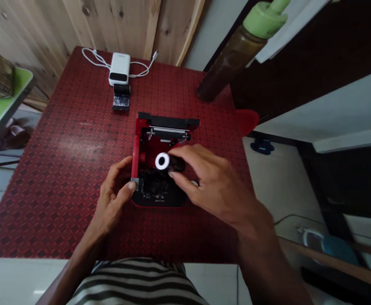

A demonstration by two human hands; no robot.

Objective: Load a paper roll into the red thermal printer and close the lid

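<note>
A small red and black device point(140, 144) with its lid open stands in the middle of the red patterned table point(71, 169). My left hand point(115, 190) grips the device's left front corner, thumb on its edge. My right hand point(210, 182) pinches a dark roll with a white core point(163, 161) and holds it just over the open compartment of the device.
A white power bank point(119, 67) with a white cable point(93, 57) and a small black object point(121, 98) lie at the table's far side. A brown bottle with a green cap point(236, 55) stands at the far right corner. A green-topped stand point(1, 101) is at left.
</note>
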